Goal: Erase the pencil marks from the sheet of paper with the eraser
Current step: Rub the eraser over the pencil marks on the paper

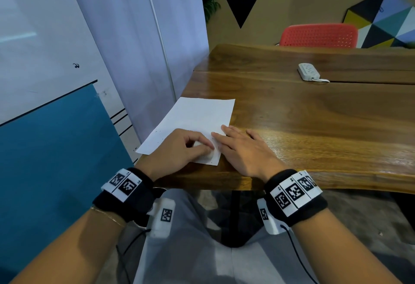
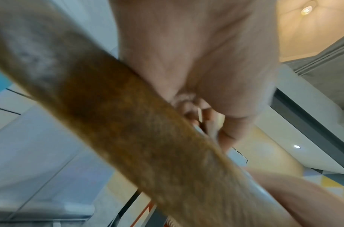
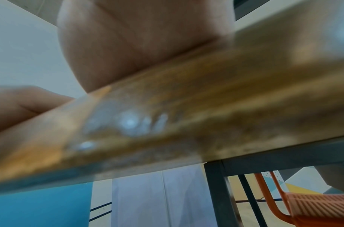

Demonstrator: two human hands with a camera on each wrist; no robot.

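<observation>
A white sheet of paper (image 1: pixel 193 119) lies at the near left corner of the wooden table (image 1: pixel 314 122). My left hand (image 1: pixel 179 149) sits on the sheet's near end with fingers curled round a small white eraser (image 1: pixel 210 154), which touches the paper. My right hand (image 1: pixel 242 149) lies flat, fingers straight, with its fingertips (image 1: pixel 216 135) pressing the sheet's right edge. A few tiny dark specks show on the paper's left part. In the left wrist view the palm (image 2: pixel 196 53) and curled fingers show above the table edge (image 2: pixel 128 122); the right wrist view shows the palm (image 3: pixel 138 38) on the table edge (image 3: pixel 206 107).
A white power strip (image 1: pixel 308 71) lies far back on the table. A red perforated chair (image 1: pixel 318 35) stands behind it. A white and blue wall panel (image 1: pixel 56 126) runs close along the left. Table legs (image 3: pixel 215 192) show beneath.
</observation>
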